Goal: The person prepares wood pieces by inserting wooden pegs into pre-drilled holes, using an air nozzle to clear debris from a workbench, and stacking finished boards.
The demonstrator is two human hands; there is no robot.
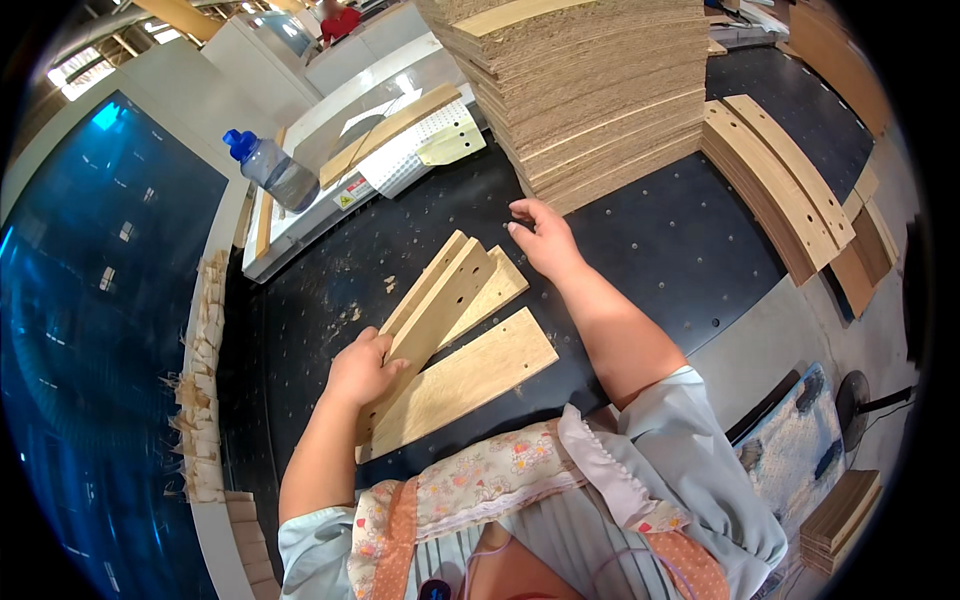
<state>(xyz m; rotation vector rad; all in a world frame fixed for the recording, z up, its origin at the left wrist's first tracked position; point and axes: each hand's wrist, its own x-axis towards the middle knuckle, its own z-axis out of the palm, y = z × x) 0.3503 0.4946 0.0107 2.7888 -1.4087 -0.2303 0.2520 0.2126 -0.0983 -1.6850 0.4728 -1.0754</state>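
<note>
My left hand (362, 370) is closed around the near ends of a drilled wooden board (450, 295), which stands tilted on its edge. A second board (430, 268) stands close against its far side. Another wooden board (492, 298) lies partly hidden beneath them. Nearer to me a wider board (470, 378) lies flat, with small holes at its right end. Beyond the far ends of these boards is my right hand (545, 238), its thumb and fingers apart and nothing between them. It hovers just in front of a tall stack of particleboard sheets (600, 110).
A dotted black worktable (640, 260) carries everything. Drilled boards (775, 185) are piled at the right. On a white machine ledge (330, 215) at the far left stand a blue-capped water bottle (280, 175) and wood strips. A person in red (340, 22) is in the background.
</note>
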